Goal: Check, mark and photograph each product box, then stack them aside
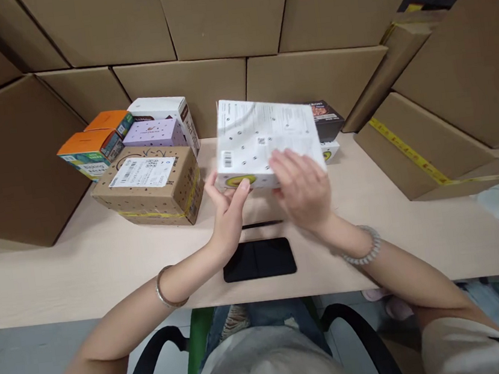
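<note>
A white printed box (247,132) with small dark specks, a barcode and an avocado picture on its near side is held up above the table, tilted towards me. My left hand (229,210) grips its near left corner, thumb on the front side and fingers beneath. My right hand (303,186) lies on the box's printed face near the right, fingers stretched out and slightly blurred. Below the hands, a black phone (258,259) and a thin dark pen-like stick (262,224) lie on the pale wooden table (105,271).
On the left stand a taped brown carton (154,192), orange-topped boxes (90,145), a lilac box (154,132) and a white box (162,105). A dark box (325,118) sits behind on the right. Large cardboard boxes (201,17) wall the back and sides.
</note>
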Available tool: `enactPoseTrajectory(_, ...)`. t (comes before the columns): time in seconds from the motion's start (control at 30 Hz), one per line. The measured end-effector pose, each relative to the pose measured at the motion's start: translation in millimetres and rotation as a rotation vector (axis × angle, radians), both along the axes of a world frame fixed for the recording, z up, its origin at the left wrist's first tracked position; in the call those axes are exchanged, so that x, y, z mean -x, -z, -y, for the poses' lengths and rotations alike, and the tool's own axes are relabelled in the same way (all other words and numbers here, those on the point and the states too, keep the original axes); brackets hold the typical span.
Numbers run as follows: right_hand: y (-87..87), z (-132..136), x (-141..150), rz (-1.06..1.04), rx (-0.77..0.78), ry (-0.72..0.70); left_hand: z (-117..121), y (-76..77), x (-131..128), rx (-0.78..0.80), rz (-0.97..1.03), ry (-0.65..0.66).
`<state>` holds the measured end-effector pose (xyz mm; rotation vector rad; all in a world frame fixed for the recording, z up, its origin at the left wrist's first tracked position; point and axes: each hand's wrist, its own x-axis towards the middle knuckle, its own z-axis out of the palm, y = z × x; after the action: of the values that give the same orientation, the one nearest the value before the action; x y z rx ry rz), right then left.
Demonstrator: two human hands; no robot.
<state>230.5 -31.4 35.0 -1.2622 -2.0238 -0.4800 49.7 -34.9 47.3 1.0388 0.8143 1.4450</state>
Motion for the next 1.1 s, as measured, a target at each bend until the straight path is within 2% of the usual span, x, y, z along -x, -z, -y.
enactPoseTrajectory(0.07, -11.4, -13, -31, 0.012, -0.086, 0.092, -4, 4.2, 7, -0.048, -0.080, 0.058)
enactPoseTrajectory(0.13, -24.5, -28, -62, 0.010, -0.092, 0.172, -10, 11.2, 16, -0.058, -0.158, 0.064)
enactPoseTrajectory(0.23, -39.9, -52, -99, 0.030, -0.144, 0.189, -19, 24.6, 28, -0.076, -0.241, 0.046)
enactPoseTrajectory(0.3, -44.3, -67, -117, 0.042, -0.111, 0.191, -23, 33.6, 33, -0.060, -0.270, 0.042)
enactPoseTrajectory(0.5, -40.8, -101, -151, 0.046, -0.022, 0.189, -26, 52.2, 37, 0.008, -0.300, 0.051)
enactPoseTrajectory(0.7, -42.4, -116, -166, 0.066, -0.006, 0.134, -27, 60.1, 40, -0.036, -0.309, 0.106)
enactPoseTrajectory(0.77, -44.5, -114, -161, 0.076, -0.025, 0.126, -26, 61.1, 41, -0.058, -0.305, 0.113)
enactPoseTrajectory(0.83, -45.3, -107, -144, 0.090, -0.077, 0.110, -25, 61.9, 40, -0.058, -0.308, 0.115)
enactPoseTrajectory(0.93, -41.5, -96, -91, 0.096, -0.161, 0.019, -24, 64.1, 37, -0.012, -0.340, 0.118)
enactPoseTrajectory(1.0, -36.4, -91, -43, 0.079, -0.076, -0.175, -24, 66.5, 35, 0.022, -0.385, 0.128)
enactPoseTrajectory(1.1, -28.6, -87, 37, 0.023, 0.207, -0.423, -25, 70.6, 33, 0.035, -0.461, 0.149)
